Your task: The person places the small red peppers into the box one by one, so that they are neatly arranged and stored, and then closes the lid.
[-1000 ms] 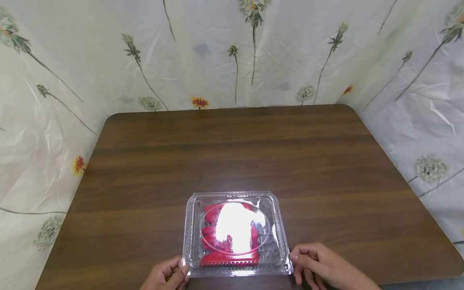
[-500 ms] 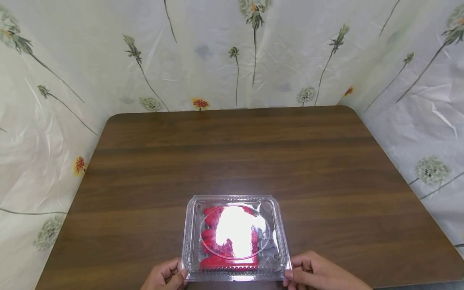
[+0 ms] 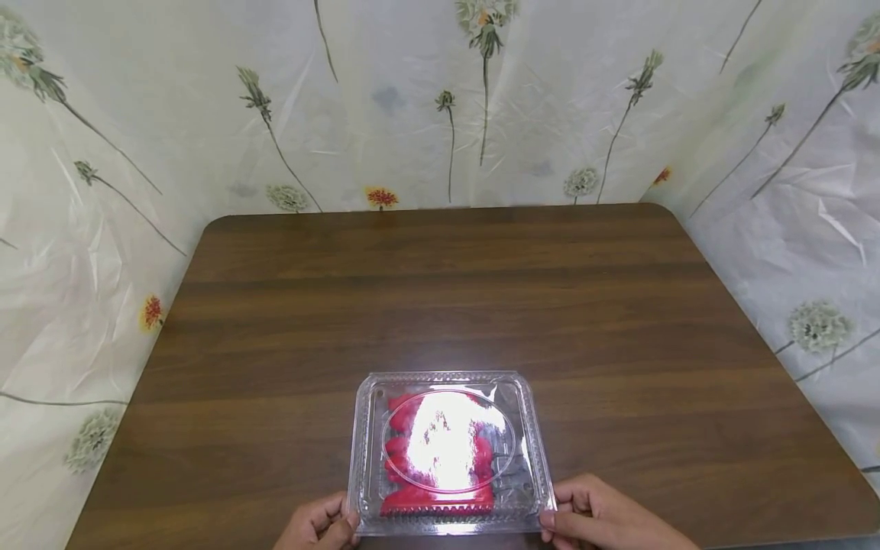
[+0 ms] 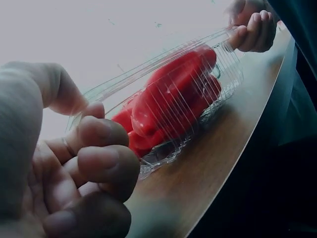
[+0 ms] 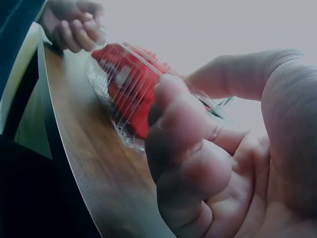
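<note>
A clear plastic clamshell container (image 3: 525, 489) with a ribbed rim lies at the near middle of the table, its lid down. Several glossy red items (image 3: 440, 500) show through it, partly washed out by glare; the left wrist view gives them smooth, rounded, elongated bodies (image 4: 171, 94). My left hand (image 3: 318, 523) pinches the container's near left corner between thumb and fingers. At the near right corner, my right hand (image 3: 591, 516) pinches the rim, thumb on top. Both hands keep their other fingers curled beneath, as the right wrist view shows of the right fingers (image 5: 185, 144).
The brown wood-grain table (image 3: 440, 298) has rounded far corners. Behind it and at both sides hangs a pale plastic sheet (image 3: 385, 99) printed with dandelions and orange flowers. The table's near edge (image 4: 233, 173) runs close to the person's body.
The container has shifted slightly toward the body. My right hand has moved a little left and its thumb has come onto the near right corner. The left hand has kept its grip.
</note>
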The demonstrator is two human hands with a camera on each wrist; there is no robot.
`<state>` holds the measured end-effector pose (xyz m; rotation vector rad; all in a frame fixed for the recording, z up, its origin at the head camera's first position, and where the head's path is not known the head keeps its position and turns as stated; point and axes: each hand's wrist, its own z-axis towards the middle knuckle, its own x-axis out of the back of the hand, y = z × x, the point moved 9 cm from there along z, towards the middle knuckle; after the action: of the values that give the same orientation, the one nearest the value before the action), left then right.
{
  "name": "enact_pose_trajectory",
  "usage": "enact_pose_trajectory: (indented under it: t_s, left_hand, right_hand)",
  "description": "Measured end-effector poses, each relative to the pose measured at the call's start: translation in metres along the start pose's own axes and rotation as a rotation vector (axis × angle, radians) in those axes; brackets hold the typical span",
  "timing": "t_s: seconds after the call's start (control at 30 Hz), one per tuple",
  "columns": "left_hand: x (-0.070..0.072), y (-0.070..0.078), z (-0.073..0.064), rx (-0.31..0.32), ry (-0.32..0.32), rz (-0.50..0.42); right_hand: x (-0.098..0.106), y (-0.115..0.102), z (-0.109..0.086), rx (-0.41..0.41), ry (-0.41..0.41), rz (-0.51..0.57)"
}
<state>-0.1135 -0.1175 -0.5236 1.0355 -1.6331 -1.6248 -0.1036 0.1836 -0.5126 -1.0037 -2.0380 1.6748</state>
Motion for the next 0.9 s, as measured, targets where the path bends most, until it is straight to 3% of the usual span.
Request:
enact_pose_trajectory:
  t_s: [0.23, 0.4, 0.47, 0.67, 0.8, 0.9]
  left_hand:
    - [-0.001, -0.004, -0.001, 0.028, -0.027, -0.024]
    - [0.000, -0.011, -0.002, 0.104, -0.035, -0.064]
    - [0.000, -0.012, -0.002, 0.118, -0.042, -0.072]
    - [-0.002, -0.006, -0.001, 0.061, -0.067, -0.038]
    - [-0.001, -0.009, -0.001, 0.120, -0.091, -0.055]
    - [0.006, -0.006, -0.003, 0.125, -0.087, 0.029]
  right_hand:
    - [-0.002, -0.002, 0.001, 0.036, -0.024, 0.070]
    - [-0.002, -0.001, 0.001, 0.015, -0.024, 0.079]
    - [-0.001, 0.000, 0.001, 0.015, -0.020, 0.064]
    - [0.002, 0.000, 0.001, 0.007, -0.010, 0.020]
    - [0.003, -0.002, 0.001, 0.007, -0.036, -0.005]
    - [0.008, -0.009, -0.002, 0.027, -0.060, -0.081]
